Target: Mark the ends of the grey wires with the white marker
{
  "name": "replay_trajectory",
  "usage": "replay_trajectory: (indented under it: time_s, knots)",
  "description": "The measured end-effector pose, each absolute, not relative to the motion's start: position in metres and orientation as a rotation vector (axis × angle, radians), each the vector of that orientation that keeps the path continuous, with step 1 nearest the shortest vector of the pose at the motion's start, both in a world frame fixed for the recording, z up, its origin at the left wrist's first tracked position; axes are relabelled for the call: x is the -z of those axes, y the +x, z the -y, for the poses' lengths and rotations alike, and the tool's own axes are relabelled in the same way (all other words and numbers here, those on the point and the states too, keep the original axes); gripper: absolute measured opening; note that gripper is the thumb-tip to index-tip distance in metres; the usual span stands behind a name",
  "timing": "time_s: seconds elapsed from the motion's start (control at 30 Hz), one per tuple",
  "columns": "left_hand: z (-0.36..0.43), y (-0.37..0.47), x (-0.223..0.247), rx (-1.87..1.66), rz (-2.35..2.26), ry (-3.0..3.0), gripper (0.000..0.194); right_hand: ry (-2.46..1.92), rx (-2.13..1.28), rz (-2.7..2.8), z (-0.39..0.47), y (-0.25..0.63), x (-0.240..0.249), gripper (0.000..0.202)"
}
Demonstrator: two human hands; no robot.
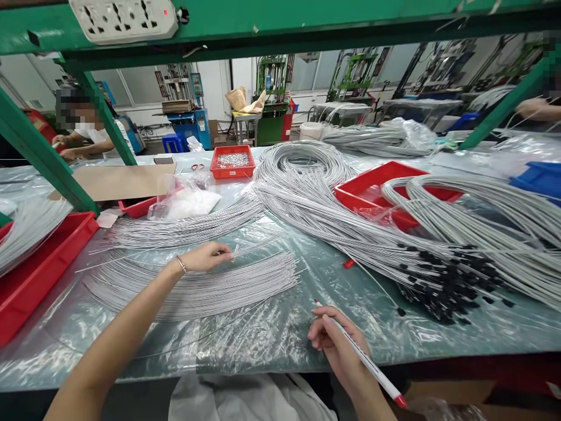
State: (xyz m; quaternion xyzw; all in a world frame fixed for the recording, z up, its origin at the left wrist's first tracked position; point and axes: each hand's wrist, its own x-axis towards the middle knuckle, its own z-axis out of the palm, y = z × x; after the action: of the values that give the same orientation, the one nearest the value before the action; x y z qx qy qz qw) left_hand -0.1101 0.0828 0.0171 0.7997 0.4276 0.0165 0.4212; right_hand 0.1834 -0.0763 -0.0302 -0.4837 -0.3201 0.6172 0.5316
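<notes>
Pen (366, 359) sits gripped in the right hand (344, 345), pointing forward, while the left hand (207, 257) pinches something small and pale (235, 251) over wires (223, 292) on the surface (249, 348).

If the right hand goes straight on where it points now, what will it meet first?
The right hand, with its red-tipped marker, would likely meet the near bundle of grey wires first, close to its ends; depth is hard to judge.
</notes>
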Motion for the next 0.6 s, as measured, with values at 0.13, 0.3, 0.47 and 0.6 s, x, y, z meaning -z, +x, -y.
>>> replay_trajectory:
  time_s: [0.13,0.3,0.47,0.6]
  knots:
    - [-0.061,-0.099,-0.039,-0.049,-0.837,1.857,0.046,-1.227,-1.537,0.748,0.072,0.168,0.015,0.043]
    - [-0.031,-0.087,-0.055,0.244,-0.589,1.796,0.045,-1.043,-1.516,0.656,0.062,0.153,0.003,0.050]
    - [-0.009,-0.064,-0.052,0.259,-0.527,1.676,0.048,-1.107,-1.456,0.782,0.062,0.142,0.003,0.042]
    - [0.006,-0.036,-0.049,-0.018,-0.557,1.698,0.043,-1.090,-1.338,1.136,0.069,0.144,0.006,0.034]
